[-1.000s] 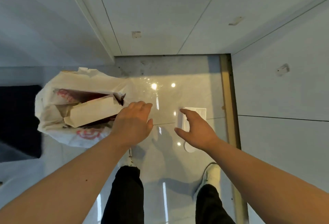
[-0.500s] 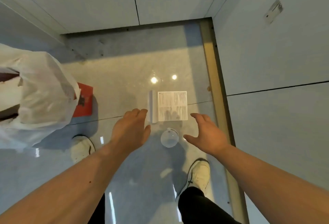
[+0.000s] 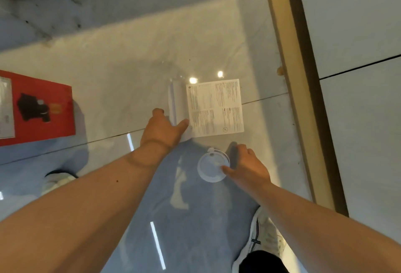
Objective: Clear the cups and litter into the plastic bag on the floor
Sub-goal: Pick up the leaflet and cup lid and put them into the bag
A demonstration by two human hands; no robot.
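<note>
Pickup step in hand. Left hand, fingers spread, presses the folded white printed leaflet on the glossy floor. Right hand apparently closing round the white lidded cup, grip unconfirmed. Next: lift both; bag out of view.

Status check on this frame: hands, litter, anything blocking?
Left hand on leaflet edge. Right hand closing on cup lid, no grip yet. Red box lies left, clear of both.

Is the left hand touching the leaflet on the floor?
Touching. The head view shows the left hand with fingers pressed onto the near-left edge of the leaflet, no floor visible between.
</note>
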